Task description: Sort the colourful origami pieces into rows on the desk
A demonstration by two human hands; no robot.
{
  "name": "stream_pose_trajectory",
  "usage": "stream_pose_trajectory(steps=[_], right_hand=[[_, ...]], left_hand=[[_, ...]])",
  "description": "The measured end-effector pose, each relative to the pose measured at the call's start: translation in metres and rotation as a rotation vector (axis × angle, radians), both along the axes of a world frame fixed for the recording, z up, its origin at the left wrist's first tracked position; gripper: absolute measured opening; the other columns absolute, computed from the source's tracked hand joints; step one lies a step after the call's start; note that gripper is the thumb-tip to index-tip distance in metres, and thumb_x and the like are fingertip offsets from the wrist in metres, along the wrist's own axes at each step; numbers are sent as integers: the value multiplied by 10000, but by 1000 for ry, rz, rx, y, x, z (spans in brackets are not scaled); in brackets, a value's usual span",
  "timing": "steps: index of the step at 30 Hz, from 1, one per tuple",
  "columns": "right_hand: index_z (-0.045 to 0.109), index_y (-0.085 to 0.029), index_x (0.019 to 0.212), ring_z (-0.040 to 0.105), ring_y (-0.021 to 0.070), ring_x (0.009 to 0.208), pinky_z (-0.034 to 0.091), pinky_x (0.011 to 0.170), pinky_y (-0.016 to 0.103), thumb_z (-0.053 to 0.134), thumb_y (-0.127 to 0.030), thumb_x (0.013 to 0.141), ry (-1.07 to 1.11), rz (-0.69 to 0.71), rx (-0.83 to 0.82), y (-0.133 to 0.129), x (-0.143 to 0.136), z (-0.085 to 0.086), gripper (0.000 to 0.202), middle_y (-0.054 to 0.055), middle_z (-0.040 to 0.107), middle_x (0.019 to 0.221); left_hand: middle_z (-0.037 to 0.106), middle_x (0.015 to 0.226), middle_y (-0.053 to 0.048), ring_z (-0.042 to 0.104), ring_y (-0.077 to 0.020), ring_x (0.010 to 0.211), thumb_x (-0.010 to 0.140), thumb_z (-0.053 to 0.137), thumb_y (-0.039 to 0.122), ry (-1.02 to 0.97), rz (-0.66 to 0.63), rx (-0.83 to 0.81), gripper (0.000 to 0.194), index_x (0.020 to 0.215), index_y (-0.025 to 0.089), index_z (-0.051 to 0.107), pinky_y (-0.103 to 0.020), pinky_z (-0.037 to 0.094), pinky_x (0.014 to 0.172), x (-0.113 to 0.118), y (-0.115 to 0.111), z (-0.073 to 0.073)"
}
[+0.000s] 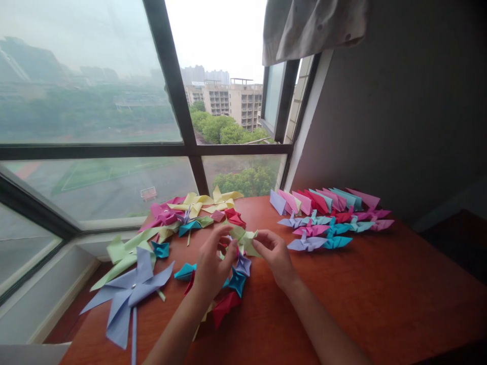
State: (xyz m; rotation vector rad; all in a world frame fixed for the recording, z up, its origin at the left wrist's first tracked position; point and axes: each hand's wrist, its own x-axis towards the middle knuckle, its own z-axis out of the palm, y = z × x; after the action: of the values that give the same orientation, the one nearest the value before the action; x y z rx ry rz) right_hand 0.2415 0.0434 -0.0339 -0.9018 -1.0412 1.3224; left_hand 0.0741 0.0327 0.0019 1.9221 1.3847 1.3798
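Observation:
A pale green folded paper piece (246, 241) is held up between both hands near the middle of the table. My left hand (216, 258) pinches its left side, with the fingertips partly hidden. On its right edge, the thumb and fingers of my right hand (274, 253) are closed. Below and beside my left hand lie folded papers: a blue star-like one (236, 282), a purple one (243, 264) and a red one (226, 307). A teal piece (185, 271) rests left of my left wrist.
Purple (133, 289), green (127, 256) and magenta (164, 213) pinwheels lie on the left of the brown table (361, 299). Folded paper birds (306, 243) and a row of pointed paper pieces (317, 201) stand at the back right. Windows (232, 147) border the far side.

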Motion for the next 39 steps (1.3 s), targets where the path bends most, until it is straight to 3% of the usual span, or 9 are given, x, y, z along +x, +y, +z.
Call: stream_pose_trajectory(steps=[4,9,14,18,25,34,39], right_hand=[[700,-185,868,680,193,732,598,669,324,748,-407,754,-95,-58,54,-1,-2,0,255,43,719,830],[696,-193,861,671,186,763,578,686,308,684,-362,809,-243,-96,160,-3,-1,5,177,40,716,851],[697,-205,906,634,207,882,522,809,347,595,-300,881,-603,-279,418,-6,6,8,141,66,701,922],[669,-214,930,607,215,946,493,858,361,537,-340,933,-635,-305,521,-12,7,12,182,64,673,948],[628,-199,878,590,160,746,491,674,275,606,-354,898,-587,-226,423,-14,1,10,158,23,631,820],[622,-190,790,604,147,686,495,625,243,625,-339,872,-426,-202,259,-10,0,8,170,10,633,751],[651,-182,793,608,155,703,498,662,255,630,-342,870,-450,-189,262,-9,2,7,179,21,656,765]], left_hand=[[690,984,-42,636,-138,685,887,587,291,-36,7,-69,374,1247,220,516,-241,509,602,-4,4,-2],[714,814,-20,634,-146,661,868,596,258,61,-54,-73,135,965,197,667,-250,513,638,-5,4,2],[722,816,-25,663,-166,713,860,601,223,180,4,32,74,876,207,671,-273,531,693,-6,3,1],[726,872,-31,690,-184,805,889,580,234,269,99,159,86,894,229,666,-286,543,749,-6,1,-1],[732,924,-37,692,-179,851,913,571,208,360,93,318,86,920,232,653,-285,535,795,-1,-5,-1],[726,920,-35,689,-175,823,922,558,219,323,73,251,87,905,232,643,-276,542,773,3,-7,-2],[717,905,-32,679,-168,799,916,573,195,312,54,258,66,900,222,631,-263,535,743,4,-6,-4]])
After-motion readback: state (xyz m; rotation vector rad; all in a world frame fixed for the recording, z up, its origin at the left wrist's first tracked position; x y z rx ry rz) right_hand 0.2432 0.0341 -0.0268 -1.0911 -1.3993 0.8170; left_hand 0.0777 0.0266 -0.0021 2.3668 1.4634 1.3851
